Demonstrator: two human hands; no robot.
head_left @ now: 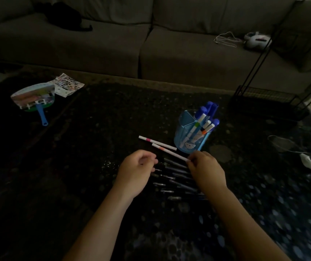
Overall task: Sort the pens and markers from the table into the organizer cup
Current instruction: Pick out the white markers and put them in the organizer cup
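A: Two white markers were near the cup (187,135). The right hand (205,170) pinched the near end of one marker (167,151) with its fingertips; the other marker (157,142) lay free on the bench (75,157), just behind it.

B: And the left hand (136,170)?

A: It was loosely curled and, as far as I could tell, held nothing. It hovered beside a row of dark pens (175,178) on the bench.

B: How did the pinched marker point?

A: Its long axis ran from the right hand away and to the left, almost parallel to the free one.

B: What could go wrong?

A: I think the grip at the very end was weak, so the marker could swing, slip, or hit the cup, which was already crowded.
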